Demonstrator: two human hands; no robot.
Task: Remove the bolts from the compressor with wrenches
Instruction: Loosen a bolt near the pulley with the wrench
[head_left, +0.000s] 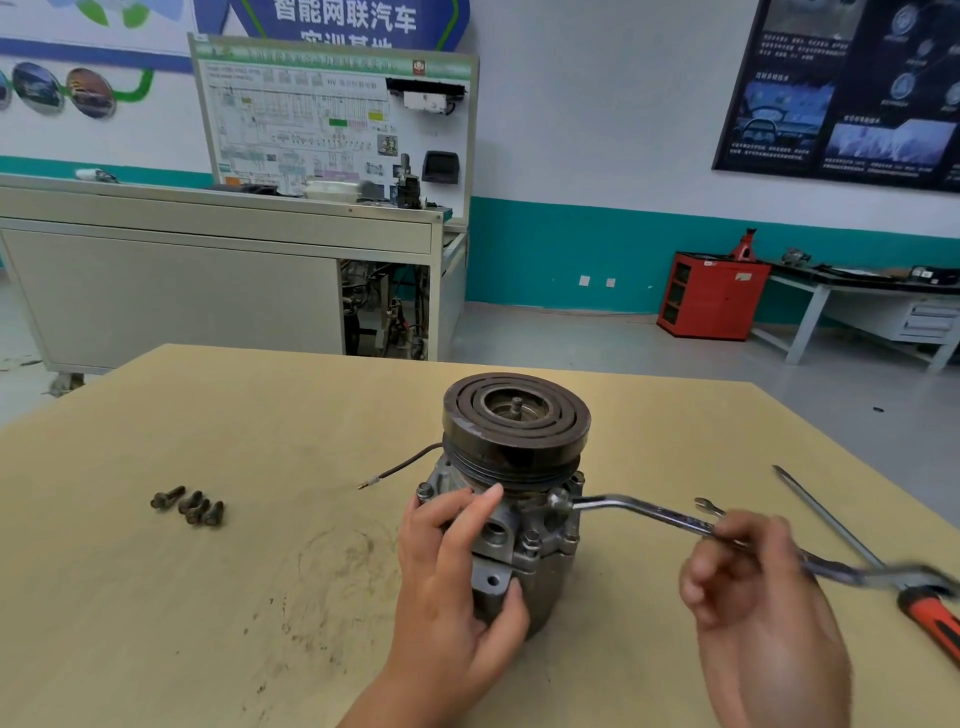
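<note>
Two hands are engaged: the upright grey metal compressor (540, 525) is gripped by the left hand (452, 587); the long steel wrench (639, 512), reaching rightward toward the tan table (810, 447) edge, is pinched by the right hand (753, 587).

The work surface in front of me is a tan wooden table (156, 597), scuffed with dark marks. At my right, a screwdriver (831, 519) with a red-and-black handle lies flat on it, shaft pointing away from me. Beyond the table stands a grey training bench (171, 291) carrying an upright wiring-diagram board (332, 119). A red cabinet (711, 296) sits against the teal-banded wall, beside a grey workbench (930, 317). A dark poster (841, 88) hangs above.
</note>
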